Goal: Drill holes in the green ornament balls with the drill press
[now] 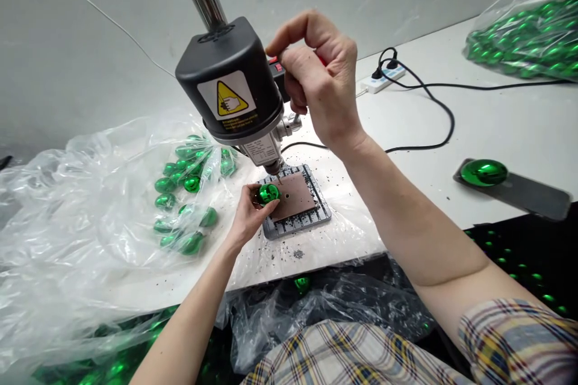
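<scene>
Right now the left hand is closed in a pinch on a green bauble, holding it just over the edge of a brown pad on a grey tray, beneath the bit of a bench drill. The right hand is curled beside a red switch on the drill; whether it grips, I cannot tell. Loose baubles fill a plastic bag on the left and another at top right, and 1 bauble sits on a phone.

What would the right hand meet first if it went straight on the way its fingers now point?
The right hand points at the small red switch beside the black drill-press head, so probably that switch, though depth is unclear and the fingers may already touch it.
</scene>
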### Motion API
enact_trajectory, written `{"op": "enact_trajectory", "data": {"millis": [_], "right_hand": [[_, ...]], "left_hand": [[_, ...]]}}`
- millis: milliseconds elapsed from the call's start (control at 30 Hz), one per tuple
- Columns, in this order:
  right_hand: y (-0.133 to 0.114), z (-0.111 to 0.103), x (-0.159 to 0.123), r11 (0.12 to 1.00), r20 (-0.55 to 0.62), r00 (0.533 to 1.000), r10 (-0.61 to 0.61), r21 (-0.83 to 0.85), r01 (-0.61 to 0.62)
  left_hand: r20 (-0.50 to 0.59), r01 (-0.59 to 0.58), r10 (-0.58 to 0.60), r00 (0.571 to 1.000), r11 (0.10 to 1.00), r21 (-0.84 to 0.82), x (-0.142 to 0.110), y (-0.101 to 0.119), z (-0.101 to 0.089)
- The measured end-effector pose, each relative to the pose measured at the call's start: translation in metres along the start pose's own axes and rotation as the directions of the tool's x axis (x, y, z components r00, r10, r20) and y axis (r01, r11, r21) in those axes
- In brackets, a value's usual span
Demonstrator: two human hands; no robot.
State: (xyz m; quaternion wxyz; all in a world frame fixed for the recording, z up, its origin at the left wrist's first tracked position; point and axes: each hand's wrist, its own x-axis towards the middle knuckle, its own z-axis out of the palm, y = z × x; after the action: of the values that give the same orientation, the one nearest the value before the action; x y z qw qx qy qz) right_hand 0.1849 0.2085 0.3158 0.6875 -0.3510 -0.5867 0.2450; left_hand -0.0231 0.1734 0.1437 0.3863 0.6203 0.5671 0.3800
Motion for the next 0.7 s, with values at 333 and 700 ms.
{"op": "enact_trajectory", "data": {"millis": [333, 700], "right_hand": [[-0.002, 0.001, 0.002, 0.997, 0.008, 1.0, 0.027, -0.066, -0.027], [-0.001, 0.001, 0.001, 0.999, 0.009, 0.999, -0.031, -0.007, 0.031]], "left_hand": [[0.036, -0.09, 0.085, 0.996, 0.98, 0.176, 0.006, 0.008, 0.018], [-0.017, -0.162, 0.167, 0.986, 0.976, 0.147, 0.008, -0.002, 0.034]]}}
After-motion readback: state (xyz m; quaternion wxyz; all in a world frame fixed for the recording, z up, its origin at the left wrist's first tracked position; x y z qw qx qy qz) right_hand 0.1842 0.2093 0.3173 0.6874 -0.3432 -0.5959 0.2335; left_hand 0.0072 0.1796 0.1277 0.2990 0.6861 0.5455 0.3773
